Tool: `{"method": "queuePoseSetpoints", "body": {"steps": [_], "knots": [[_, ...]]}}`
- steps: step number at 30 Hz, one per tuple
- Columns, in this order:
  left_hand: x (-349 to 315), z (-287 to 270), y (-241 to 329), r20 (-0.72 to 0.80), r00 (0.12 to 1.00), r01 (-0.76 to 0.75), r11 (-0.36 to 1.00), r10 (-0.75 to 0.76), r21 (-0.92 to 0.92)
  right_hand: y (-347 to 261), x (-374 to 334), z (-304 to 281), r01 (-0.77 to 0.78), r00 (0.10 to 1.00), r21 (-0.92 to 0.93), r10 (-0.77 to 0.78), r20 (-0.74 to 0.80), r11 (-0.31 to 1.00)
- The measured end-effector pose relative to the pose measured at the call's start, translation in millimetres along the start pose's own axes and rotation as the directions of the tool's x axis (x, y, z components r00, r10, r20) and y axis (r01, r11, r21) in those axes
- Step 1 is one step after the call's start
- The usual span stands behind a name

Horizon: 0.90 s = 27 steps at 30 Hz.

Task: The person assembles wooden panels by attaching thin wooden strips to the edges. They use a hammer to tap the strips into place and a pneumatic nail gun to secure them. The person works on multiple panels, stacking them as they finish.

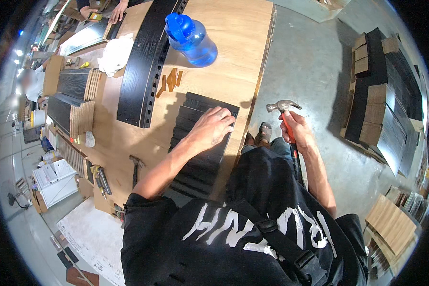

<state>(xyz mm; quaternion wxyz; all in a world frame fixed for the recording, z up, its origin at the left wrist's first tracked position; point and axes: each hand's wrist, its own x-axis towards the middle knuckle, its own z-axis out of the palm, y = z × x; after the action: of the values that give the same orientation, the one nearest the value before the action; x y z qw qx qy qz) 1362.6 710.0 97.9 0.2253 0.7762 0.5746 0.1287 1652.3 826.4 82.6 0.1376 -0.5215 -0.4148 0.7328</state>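
Note:
My left hand (213, 127) rests over the right end of a row of black slats (195, 164) on the wooden table. Its fingers are bent together close to the slats' edge, and whatever they pinch is too small to make out. In my right hand (298, 129) is a claw hammer (283, 105), gripped around its orange and black handle. The hammer's metal head is raised beyond the table edge, apart from the slats. Several thin brown wood strips (170, 82) lie past the slats.
A blue water bottle (195, 45) stands beside a long black board (143, 66). Left are stacked black panels (74, 83), a white cloth (115, 56) and a second hammer (136, 167). Another person's hand (118, 12) works at the far end. A panel stack (386, 100) sits right.

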Motion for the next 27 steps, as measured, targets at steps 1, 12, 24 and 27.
{"method": "queuePoseSetpoints", "body": {"steps": [1,12,24,27], "knots": [[-1,-2,1,-0.005,1.000,0.004,1.000,-0.004,0.003,2,1,-1,0.009,1.000,-0.002,-0.008,0.007,1.000],[-10,-5,-16,-0.001,1.000,0.014,1.000,-0.014,-0.028,-4,-19,22,0.131,0.989,-0.414,-0.145,-0.001,0.901],[-12,-3,-32,-0.018,0.999,0.024,0.985,-0.027,-0.171,8,-53,96,0.761,0.614,-0.613,-0.544,0.572,0.214],[-11,-4,-31,-0.030,0.999,0.017,0.986,-0.022,-0.169,10,-55,97,0.719,0.647,-0.661,-0.551,0.527,0.213]]}}
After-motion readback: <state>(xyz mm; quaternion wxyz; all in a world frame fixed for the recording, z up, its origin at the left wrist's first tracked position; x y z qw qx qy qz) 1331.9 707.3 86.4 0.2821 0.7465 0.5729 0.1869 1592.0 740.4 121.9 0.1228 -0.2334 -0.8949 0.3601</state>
